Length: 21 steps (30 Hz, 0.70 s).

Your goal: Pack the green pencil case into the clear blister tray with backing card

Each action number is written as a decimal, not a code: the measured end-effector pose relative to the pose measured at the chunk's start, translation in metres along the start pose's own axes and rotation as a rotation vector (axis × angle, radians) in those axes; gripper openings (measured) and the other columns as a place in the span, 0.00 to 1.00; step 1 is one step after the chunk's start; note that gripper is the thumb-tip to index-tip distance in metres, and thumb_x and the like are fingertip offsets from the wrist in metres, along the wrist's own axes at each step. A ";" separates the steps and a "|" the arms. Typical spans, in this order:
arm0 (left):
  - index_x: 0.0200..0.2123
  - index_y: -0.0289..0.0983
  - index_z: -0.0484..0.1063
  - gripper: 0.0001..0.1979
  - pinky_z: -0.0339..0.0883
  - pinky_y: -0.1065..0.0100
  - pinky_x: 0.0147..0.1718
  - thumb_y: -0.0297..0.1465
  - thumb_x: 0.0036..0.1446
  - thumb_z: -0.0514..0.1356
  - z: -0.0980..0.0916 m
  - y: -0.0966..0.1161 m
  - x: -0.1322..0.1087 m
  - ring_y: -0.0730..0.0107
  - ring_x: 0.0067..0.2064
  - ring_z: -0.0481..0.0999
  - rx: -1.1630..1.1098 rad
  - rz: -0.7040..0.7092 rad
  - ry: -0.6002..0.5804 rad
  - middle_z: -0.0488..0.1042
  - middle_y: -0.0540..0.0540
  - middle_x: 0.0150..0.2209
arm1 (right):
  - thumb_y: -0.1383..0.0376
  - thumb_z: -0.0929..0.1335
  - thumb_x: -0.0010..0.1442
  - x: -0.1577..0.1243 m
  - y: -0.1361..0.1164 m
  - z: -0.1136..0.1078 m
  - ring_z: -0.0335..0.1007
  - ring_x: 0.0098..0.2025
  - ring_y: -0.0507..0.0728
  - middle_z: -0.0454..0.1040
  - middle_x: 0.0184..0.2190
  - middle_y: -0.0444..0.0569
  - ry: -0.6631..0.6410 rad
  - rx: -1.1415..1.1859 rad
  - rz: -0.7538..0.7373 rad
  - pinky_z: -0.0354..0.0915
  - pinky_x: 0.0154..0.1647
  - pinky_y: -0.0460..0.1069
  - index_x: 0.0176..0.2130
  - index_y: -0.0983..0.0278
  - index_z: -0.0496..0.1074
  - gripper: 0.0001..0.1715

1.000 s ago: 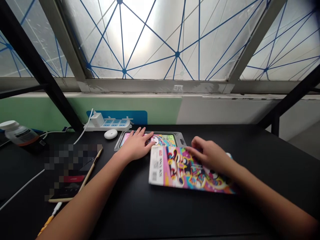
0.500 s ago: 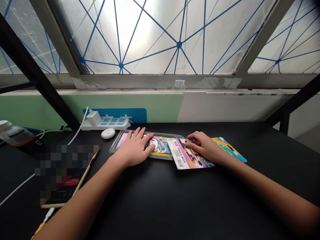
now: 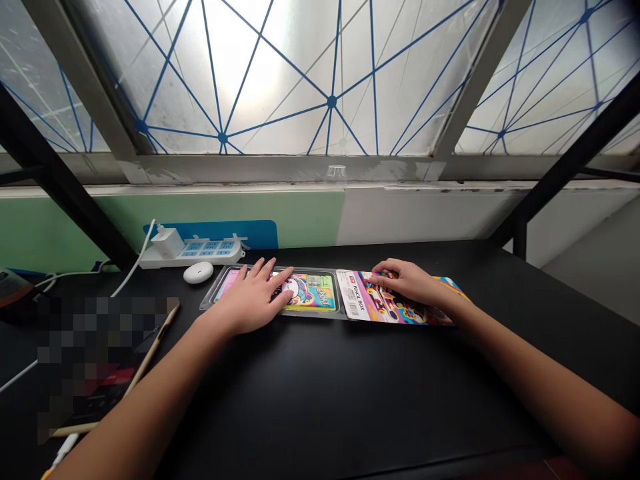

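My left hand (image 3: 251,297) lies with its fingers spread over a colourful pencil box (image 3: 320,292), which sits in a clear plastic package (image 3: 209,299). Cartoon prints show on the box to the right of my thumb; the hand covers its middle. Against the package's right end lies a bright printed card (image 3: 356,305) marked "PENCIL BOX" with a barcode. Curled over the card's far edge, the fingers of my right hand (image 3: 407,283) grip it, with the thumb on its printed face. My right hand and forearm hide part of the card.
Left of the package are a white rounded case (image 3: 198,272) and a power strip (image 3: 213,251) with a plugged-in charger (image 3: 168,242). A partly blurred dark tablet-like item (image 3: 107,393) lies near my left forearm. Behind the black desk (image 3: 320,393) stands a wall below windows.
The card has turned from a slant to lie almost in line with the package, moved by my right hand. My left hand stays on the pencil box. The view has shifted right.
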<state>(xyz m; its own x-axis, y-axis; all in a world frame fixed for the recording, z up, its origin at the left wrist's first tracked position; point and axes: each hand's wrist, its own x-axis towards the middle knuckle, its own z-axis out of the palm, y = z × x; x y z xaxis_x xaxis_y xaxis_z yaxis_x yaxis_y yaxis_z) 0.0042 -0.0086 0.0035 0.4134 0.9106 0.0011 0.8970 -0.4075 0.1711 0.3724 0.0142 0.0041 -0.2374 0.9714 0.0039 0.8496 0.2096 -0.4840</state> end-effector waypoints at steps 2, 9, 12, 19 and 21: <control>0.70 0.53 0.51 0.33 0.39 0.40 0.65 0.56 0.66 0.40 0.000 -0.001 0.000 0.46 0.73 0.41 -0.007 0.011 0.001 0.46 0.44 0.73 | 0.40 0.65 0.58 0.000 0.000 -0.001 0.72 0.42 0.62 0.77 0.42 0.49 -0.034 0.009 -0.006 0.65 0.41 0.53 0.42 0.56 0.77 0.27; 0.69 0.53 0.53 0.32 0.40 0.41 0.66 0.55 0.66 0.41 0.001 -0.002 0.000 0.46 0.72 0.43 -0.006 0.033 0.024 0.47 0.45 0.72 | 0.42 0.64 0.60 0.000 0.002 -0.002 0.72 0.39 0.61 0.79 0.38 0.48 -0.085 0.014 -0.038 0.64 0.38 0.52 0.39 0.57 0.78 0.26; 0.69 0.53 0.52 0.32 0.41 0.41 0.65 0.55 0.66 0.41 0.001 -0.001 0.000 0.46 0.72 0.42 0.010 0.032 0.010 0.47 0.44 0.72 | 0.43 0.63 0.61 0.000 0.000 0.000 0.72 0.37 0.59 0.79 0.36 0.48 -0.068 0.015 -0.040 0.64 0.36 0.52 0.38 0.58 0.78 0.25; 0.69 0.58 0.50 0.30 0.41 0.41 0.65 0.54 0.67 0.40 -0.002 0.000 -0.001 0.47 0.72 0.42 0.037 0.039 -0.011 0.46 0.44 0.73 | 0.45 0.65 0.60 -0.003 -0.007 -0.002 0.71 0.41 0.61 0.76 0.40 0.50 0.082 0.000 -0.039 0.64 0.42 0.53 0.37 0.59 0.78 0.23; 0.69 0.58 0.50 0.30 0.41 0.41 0.65 0.54 0.67 0.40 -0.003 0.001 -0.001 0.47 0.72 0.42 0.040 0.037 -0.021 0.45 0.45 0.73 | 0.45 0.66 0.60 -0.004 -0.006 -0.005 0.71 0.41 0.61 0.75 0.40 0.50 0.109 0.003 -0.045 0.65 0.42 0.53 0.37 0.58 0.79 0.23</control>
<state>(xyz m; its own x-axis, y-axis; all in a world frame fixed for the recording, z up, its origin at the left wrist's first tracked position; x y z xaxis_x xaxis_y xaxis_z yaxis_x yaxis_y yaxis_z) 0.0041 -0.0096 0.0061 0.4496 0.8931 -0.0135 0.8862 -0.4441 0.1319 0.3702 0.0094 0.0113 -0.2228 0.9673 0.1210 0.8377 0.2535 -0.4838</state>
